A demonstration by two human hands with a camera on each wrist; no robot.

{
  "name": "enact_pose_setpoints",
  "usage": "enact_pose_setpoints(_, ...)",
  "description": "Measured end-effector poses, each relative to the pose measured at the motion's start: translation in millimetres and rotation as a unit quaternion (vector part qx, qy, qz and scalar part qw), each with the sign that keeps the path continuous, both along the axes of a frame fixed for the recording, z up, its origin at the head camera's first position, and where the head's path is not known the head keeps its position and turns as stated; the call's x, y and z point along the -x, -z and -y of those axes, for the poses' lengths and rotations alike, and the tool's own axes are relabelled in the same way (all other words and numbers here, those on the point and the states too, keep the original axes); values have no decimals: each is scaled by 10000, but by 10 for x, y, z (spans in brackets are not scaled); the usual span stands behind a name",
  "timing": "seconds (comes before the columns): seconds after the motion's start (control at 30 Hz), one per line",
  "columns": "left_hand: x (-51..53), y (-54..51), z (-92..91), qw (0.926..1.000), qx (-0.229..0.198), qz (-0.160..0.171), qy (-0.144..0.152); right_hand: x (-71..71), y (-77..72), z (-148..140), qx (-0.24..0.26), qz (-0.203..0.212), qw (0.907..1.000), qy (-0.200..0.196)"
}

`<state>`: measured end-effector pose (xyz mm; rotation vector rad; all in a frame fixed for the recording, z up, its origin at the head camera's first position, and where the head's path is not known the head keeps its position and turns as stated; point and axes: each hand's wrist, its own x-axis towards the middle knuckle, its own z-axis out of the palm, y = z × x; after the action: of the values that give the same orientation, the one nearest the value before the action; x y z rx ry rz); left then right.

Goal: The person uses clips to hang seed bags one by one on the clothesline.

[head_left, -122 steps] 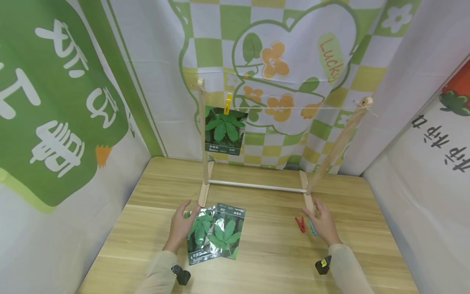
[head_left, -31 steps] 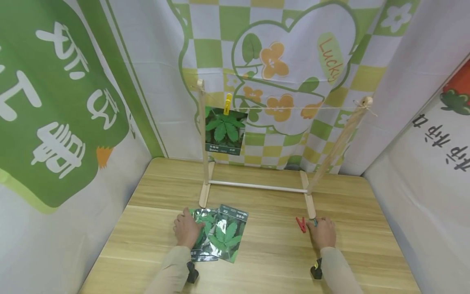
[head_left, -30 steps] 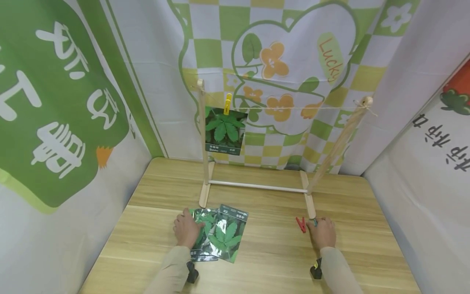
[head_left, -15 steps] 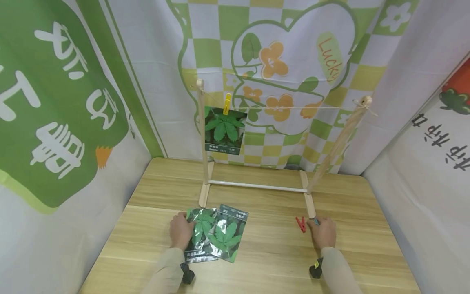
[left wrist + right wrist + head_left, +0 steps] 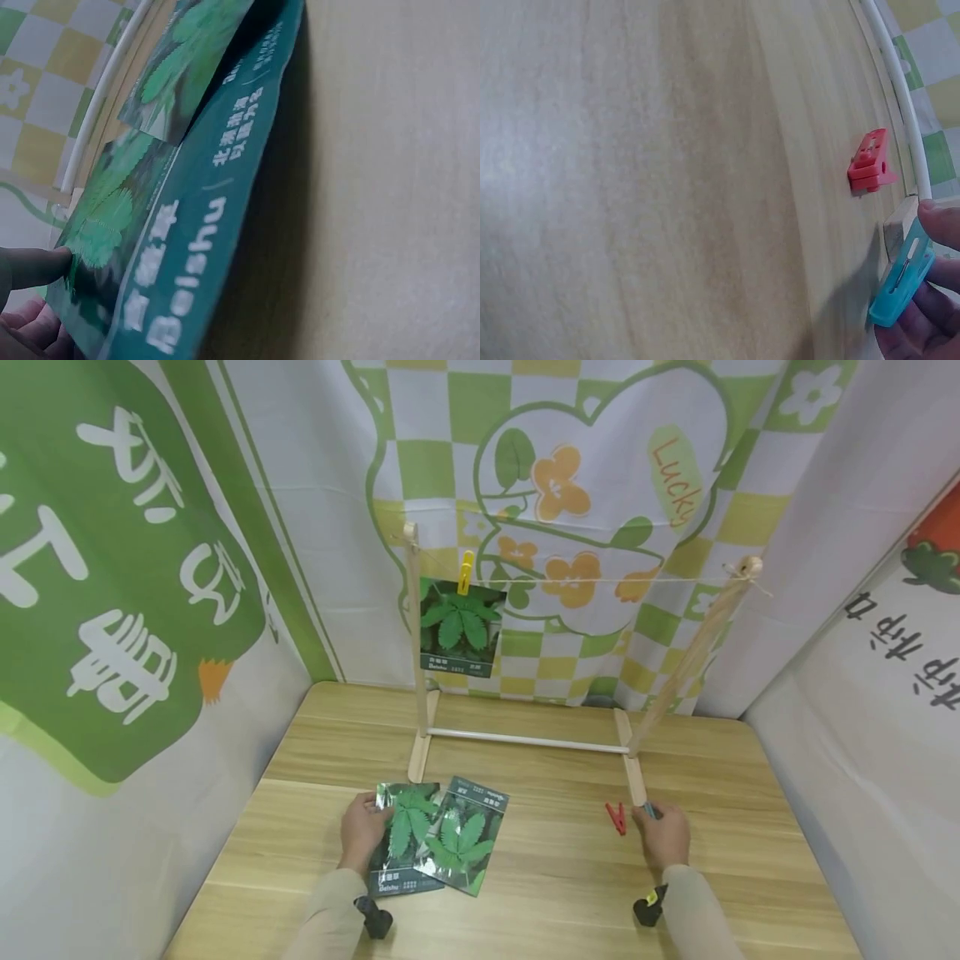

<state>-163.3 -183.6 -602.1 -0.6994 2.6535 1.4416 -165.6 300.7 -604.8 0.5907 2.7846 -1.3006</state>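
Observation:
My left hand pinches the left edge of a green seed packet, thumb on top and fingers beneath, as the left wrist view shows. The packet's left side is lifted a little, and its right edge lies under a second packet. My right hand holds a blue clothespin between thumb and fingers, near the rack's right foot. Left of that hand a red clothespin lies on the table. A third packet hangs from the string under a yellow clothespin.
A wooden rack stands at the back, with a left post, a right post, a white crossbar and a string between the tops. A patterned curtain hangs behind the table.
My left hand has moved onto the packet's left edge and drawn it slightly left. My right hand has taken hold of the blue clothespin, which lay on the table in the oldest frame.

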Motion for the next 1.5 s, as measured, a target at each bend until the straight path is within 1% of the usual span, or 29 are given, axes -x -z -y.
enact_pose_setpoints(0.1, 5, 0, 22, 9994, -324, 106, -92, -1, 0, 2, 153, 17, 9998, 92)
enact_pose_setpoints(0.2, 10, 2, 42, 9982, -550, 208, -149, 3, -3, 4, 262, 43, 9994, 217)
enact_pose_setpoints(0.27, 15, 2, 53, 9978, -594, 256, -132, -1, -10, 8, 293, 32, 9992, 261)
enact_pose_setpoints(0.37, 16, 0, 65, 9972, -661, 353, -86, -5, -9, 4, 193, -28, 9994, 285)
enact_pose_setpoints(0.47, 12, 2, 78, 9968, -687, 406, -77, -12, -7, 1, 170, -63, 9993, 316)
enact_pose_setpoints(0.6, 2, -5, 99, 9964, -734, 401, -121, -14, -2, 3, 295, -147, 9985, 426)
enact_pose_setpoints(0.7, -12, -30, 122, 9965, -742, 364, -142, -7, -4, 5, 522, -192, 9968, 575)
enact_pose_setpoints(0.8, -21, -67, 152, 9966, -741, 341, -151, -1, -14, 1, 867, -169, 9935, 721)
enact_pose_setpoints(0.9, -26, -99, 190, 9967, -708, 352, -159, -6, -44, -2, 1016, -193, 9916, 772)
enact_pose_setpoints(1.13, -38, -129, 288, 9971, -650, 381, -142, -7, -93, -25, 697, -408, 9948, 626)
enact_pose_setpoints(1.27, -32, -129, 342, 9967, -705, 340, -198, 2, -105, -37, 613, -359, 9958, 578)
enact_pose_setpoints(1.5, -21, -168, 432, 9961, -728, 323, -368, 17, -132, -40, 846, -235, 9944, 582)
